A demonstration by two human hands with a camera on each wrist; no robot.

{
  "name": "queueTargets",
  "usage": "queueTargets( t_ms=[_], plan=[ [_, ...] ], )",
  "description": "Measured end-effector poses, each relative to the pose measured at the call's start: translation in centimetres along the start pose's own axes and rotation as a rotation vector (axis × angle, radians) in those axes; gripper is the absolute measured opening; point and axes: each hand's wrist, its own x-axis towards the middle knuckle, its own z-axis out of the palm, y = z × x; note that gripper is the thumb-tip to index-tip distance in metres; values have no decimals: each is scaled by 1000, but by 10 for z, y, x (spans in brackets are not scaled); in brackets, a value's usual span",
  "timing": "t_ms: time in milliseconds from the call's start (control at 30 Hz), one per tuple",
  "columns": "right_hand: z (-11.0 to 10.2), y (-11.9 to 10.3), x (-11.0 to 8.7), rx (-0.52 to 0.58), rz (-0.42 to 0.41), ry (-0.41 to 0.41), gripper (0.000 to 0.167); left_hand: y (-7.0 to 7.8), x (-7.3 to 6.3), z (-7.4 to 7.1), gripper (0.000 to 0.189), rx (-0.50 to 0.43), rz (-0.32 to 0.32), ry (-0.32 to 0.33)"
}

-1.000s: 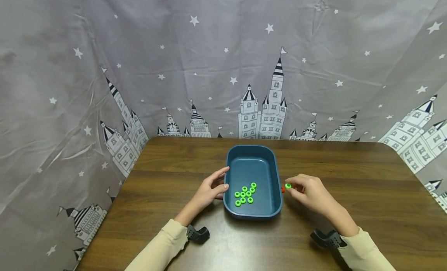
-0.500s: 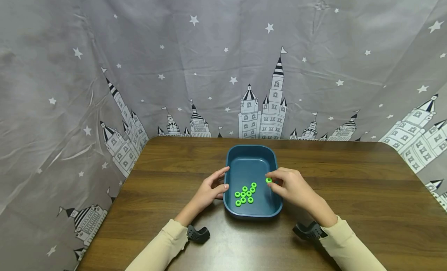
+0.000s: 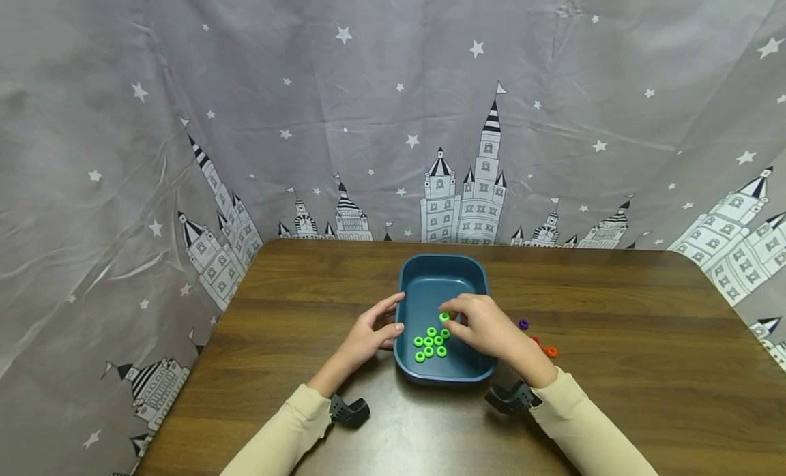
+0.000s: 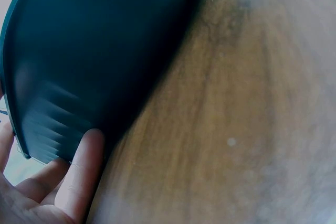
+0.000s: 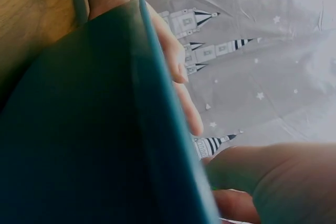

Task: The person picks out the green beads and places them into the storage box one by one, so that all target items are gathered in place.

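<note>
A dark blue rectangular bin (image 3: 424,292) stands on the table, with several small green ring-shaped beads (image 3: 428,352) in its near half. My left hand (image 3: 367,331) holds the bin's left side, its thumb at the rim; the left wrist view shows other fingers (image 4: 86,166) against the outer wall. Over the inside of the bin, my right hand (image 3: 482,324) pinches one green ring bead (image 3: 444,317) between thumb and fingertips, just above the others. From the right wrist, the bin wall hides the beads, and only part of the right hand (image 5: 252,177) shows.
Right of the bin, partly behind the right forearm, lie a purple bead (image 3: 523,324), a red bead (image 3: 535,340) and an orange bead (image 3: 550,352) on the wooden table (image 3: 638,326). A grey castle-print curtain (image 3: 368,108) hangs behind the table's far edge.
My right hand has carried the green ring bead leftward from beside the bin, over its right rim and above the beads inside. The purple and orange beads have come into view. My left hand stays put.
</note>
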Motion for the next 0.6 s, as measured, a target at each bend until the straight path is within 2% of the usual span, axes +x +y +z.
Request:
queueTargets(
  t_ms=[200,467,600],
  plan=[
    [8,3,7,-20,-8,-8,20,0,0,-1,64,-1,4,-6],
    [14,5,9,-90,62,-82,19,0,-1,0,64,-3,5,-2],
    [16,3,9,-143,83,-89,18,0,0,0,64,-5,5,-3]
  ],
)
